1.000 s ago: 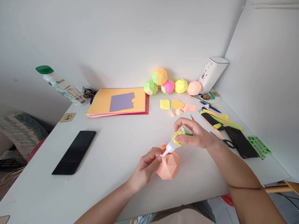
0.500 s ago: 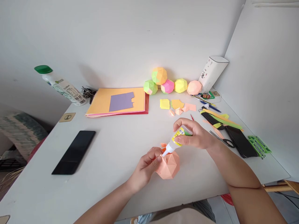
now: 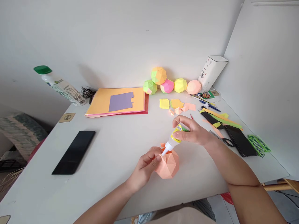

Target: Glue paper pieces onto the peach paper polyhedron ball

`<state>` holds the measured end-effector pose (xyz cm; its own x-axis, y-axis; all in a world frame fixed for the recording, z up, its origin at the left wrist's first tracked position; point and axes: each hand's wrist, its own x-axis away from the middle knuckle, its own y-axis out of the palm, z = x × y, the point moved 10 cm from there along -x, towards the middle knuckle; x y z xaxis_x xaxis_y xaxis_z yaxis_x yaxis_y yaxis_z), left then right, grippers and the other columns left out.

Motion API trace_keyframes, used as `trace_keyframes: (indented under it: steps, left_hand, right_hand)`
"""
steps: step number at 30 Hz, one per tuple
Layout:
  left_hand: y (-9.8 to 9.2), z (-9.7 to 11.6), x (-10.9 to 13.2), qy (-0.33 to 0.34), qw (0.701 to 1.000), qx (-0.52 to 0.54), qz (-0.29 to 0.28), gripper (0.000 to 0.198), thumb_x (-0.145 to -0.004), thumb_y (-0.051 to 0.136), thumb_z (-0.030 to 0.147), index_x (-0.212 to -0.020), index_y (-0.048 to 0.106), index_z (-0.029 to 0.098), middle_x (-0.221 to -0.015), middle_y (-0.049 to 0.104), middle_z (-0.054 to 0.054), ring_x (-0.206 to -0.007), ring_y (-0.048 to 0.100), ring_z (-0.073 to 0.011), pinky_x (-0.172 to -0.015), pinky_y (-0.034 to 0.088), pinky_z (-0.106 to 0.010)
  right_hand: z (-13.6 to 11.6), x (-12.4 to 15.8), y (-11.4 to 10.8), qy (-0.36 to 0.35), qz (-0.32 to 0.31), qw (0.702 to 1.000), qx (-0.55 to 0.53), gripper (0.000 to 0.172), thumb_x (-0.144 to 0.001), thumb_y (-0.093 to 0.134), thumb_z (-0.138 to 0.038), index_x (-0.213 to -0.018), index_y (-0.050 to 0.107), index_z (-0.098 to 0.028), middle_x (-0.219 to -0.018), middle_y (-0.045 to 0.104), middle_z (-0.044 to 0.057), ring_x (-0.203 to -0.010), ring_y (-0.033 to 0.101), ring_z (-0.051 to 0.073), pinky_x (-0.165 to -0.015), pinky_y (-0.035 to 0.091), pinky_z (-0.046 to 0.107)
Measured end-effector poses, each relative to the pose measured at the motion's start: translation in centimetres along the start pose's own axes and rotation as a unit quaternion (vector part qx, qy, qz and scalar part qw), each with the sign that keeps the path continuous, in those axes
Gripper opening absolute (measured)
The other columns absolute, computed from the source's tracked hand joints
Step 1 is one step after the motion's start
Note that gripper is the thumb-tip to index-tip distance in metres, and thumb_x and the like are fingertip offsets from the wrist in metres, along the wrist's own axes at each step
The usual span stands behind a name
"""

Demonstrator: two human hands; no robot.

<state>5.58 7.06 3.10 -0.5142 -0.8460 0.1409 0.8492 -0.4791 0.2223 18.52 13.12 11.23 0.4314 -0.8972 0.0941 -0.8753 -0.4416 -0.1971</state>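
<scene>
Left hand (image 3: 148,165) pinches the peach faceted paper ball (image 3: 168,168) by its open top, likely steadying that edge; right hand (image 3: 194,133), above and rightward, grips the glue bottle (image 3: 172,141) nozzle-down, presumably so glue runs tipward. Peach paper pieces (image 3: 178,110) lie beyond.

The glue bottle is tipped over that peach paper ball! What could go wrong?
The glue bottle points nozzle-down, so a hard squeeze from the right hand could let out too much.
Its nozzle is right by the left hand, which might get sticky.
The peach paper ball is pinched near its opening, so the paper there might bend.
</scene>
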Motion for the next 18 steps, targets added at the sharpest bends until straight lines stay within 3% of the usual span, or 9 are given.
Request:
trace_keyframes:
  steps: [7,18]
  left_hand:
    - [0.0,-0.3,0.0,-0.007,1.0,0.012,-0.005,0.041,-0.088,0.058,0.052,-0.067,0.051,0.017,-0.083,0.049,-0.003,-0.074,0.042,-0.0161,-0.067,0.035,-0.028]
    - [0.2,-0.5,-0.1,-0.019,1.0,0.009,-0.018,0.04,-0.088,0.058,0.052,-0.069,0.054,0.017,-0.085,0.051,-0.004,-0.075,0.042,-0.0166,-0.066,0.034,-0.028]
  right_hand:
    - [1.6,-0.4,0.4,0.082,-0.037,0.993,-0.076,0.033,-0.075,0.074,-0.04,-0.087,0.049,-0.022,-0.052,0.04,-0.012,-0.042,0.027,0.004,-0.04,0.021,0.018]
    - [2.8,-1.0,0.9,0.096,-0.07,0.986,-0.113,0.033,-0.074,0.074,-0.037,-0.089,0.05,-0.021,-0.054,0.046,-0.011,-0.042,0.031,0.004,-0.042,0.024,0.018]
